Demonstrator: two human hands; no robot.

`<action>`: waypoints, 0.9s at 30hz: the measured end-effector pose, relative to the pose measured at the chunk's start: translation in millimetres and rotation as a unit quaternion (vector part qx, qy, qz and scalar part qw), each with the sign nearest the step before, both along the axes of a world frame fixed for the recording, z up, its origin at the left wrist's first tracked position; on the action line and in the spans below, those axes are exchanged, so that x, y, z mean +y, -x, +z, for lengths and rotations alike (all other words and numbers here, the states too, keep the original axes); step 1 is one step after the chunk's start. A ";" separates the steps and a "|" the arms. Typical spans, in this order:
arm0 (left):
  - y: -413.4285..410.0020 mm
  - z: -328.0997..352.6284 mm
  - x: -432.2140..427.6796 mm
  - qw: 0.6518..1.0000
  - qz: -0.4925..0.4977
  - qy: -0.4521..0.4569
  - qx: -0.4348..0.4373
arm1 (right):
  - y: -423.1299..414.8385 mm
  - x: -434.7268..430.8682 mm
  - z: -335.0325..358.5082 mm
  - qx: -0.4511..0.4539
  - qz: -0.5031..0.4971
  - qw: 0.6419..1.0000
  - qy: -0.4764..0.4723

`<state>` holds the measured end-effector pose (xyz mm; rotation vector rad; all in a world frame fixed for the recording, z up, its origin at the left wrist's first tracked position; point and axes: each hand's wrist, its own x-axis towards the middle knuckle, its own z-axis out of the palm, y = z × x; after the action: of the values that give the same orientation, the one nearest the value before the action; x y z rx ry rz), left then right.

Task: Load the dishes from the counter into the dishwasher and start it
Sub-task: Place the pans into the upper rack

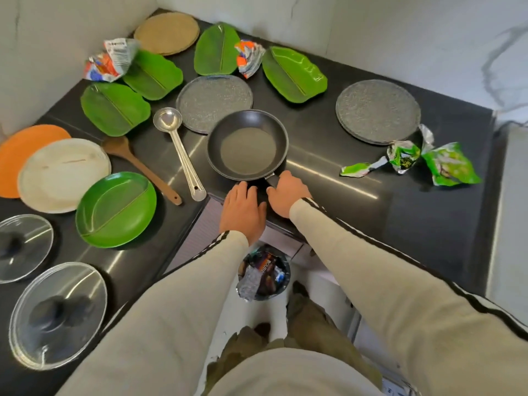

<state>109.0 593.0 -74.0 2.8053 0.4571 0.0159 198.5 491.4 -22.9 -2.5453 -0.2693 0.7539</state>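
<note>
Right grip clasps frying pan handle at tabletop front edge; left grip lies flat, uncurled, beside it; wrapper in bin reads "BOUR"

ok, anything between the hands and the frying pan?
Nothing visible. The right hand grips the handle of the frying pan; the left hand rests beside it at the counter edge. The dishwasher is out of view.

Left grip flat; right grip seemingly curled.
</note>
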 end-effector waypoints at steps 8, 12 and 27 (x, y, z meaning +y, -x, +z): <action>-6.6 -1.0 -24.3 0.993 -0.032 -0.029 0.108 | 20.6 -73.2 22.2 -0.055 -0.154 0.984 -0.067; -7.8 6.6 -63.7 0.978 -0.161 -0.044 0.122 | 63.7 -127.9 32.7 -0.114 -0.244 0.962 -0.050; 144.2 19.1 -365.0 0.789 -0.607 -0.092 0.025 | 336.6 -366.1 18.6 -0.106 -0.669 0.728 -0.101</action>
<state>-35.1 228.0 -55.0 2.7190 -1.4301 -0.2951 -138.2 125.3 -4.3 -1.8560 1.2348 -0.1620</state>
